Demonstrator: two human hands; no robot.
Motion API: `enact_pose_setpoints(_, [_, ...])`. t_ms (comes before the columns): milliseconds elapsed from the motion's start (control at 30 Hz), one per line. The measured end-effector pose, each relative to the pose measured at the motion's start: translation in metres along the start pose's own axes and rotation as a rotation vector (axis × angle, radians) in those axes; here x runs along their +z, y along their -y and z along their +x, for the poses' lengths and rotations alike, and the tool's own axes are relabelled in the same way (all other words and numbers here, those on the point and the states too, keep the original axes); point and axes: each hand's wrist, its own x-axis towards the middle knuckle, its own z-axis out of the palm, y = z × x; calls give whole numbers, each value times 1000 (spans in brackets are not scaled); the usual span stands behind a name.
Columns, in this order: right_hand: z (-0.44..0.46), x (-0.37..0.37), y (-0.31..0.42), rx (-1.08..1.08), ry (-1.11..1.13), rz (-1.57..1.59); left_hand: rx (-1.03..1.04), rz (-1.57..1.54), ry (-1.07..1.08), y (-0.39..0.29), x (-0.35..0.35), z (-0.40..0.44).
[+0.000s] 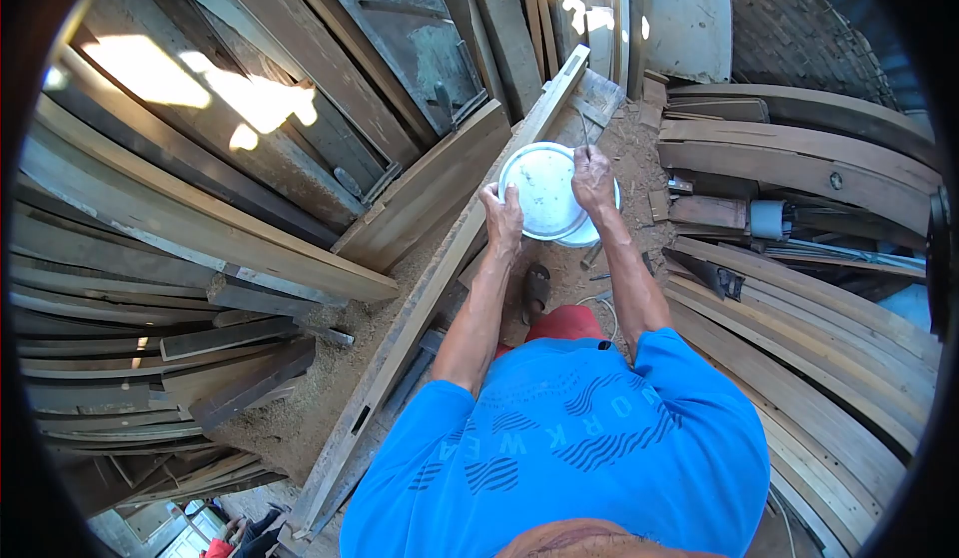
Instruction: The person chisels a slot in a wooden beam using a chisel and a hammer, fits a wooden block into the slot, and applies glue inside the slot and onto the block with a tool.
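A round white plastic lid (539, 193) with dark smudges lies before me, face up, with a second white rim (582, 239) showing just beneath it. My left hand (504, 214) grips the lid's left edge, thumb on top and fingers partly hidden. Over the right edge is my right hand (593, 180), its fingers closed together. A thin dark rod (583, 126) sticks out past those fingers; its kind is too small to make out. Beside my left hand a long wooden beam (440, 268) with a cut slot runs diagonally.
Stacked boards (799, 338) line the right side, and more planks (200, 228) lean along the left. Sawdust (290, 408) covers the ground. A grey pipe piece (767, 219) sits among the right-hand wood. Part of another person (220, 548) shows at bottom left.
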Motion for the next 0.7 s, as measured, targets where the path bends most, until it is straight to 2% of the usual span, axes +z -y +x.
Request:
enact_pose_setpoints(133, [1,18,-50,72,1,405,116,-136,7,-5,1,-10])
enact_pose_setpoints(200, [5,28,-58,94,-30,410,192,-199,58,12,1,-26])
enact_pose_setpoints(300, [3,27,-32,111,-44,469,390,-87,87,29,8,-47])
enact_pose_setpoints(367, [12,34,-31,99,15,567,348,-1,191,28,7,-48])
enact_pose_setpoints(433, [19,34,-32,70,-49,592,531,217,182,23,10,-40])
enact_pose_setpoints(467, [23,25,-34,53,-86,585,557,387,120,23,11,-36])
enact_pose_setpoints(567, [54,-24,-42,0,-320,509,-191,-44,152,-8,11,-41])
enact_pose_setpoints(600, [62,-42,-41,100,-422,424,-257,-3,139,-29,10,-43])
enact_pose_setpoints(633, [73,-55,-45,194,-526,341,-168,107,168,-20,3,-38])
enact_pose_setpoints(700, [96,-54,-104,192,-606,196,7,329,214,8,-16,-25])
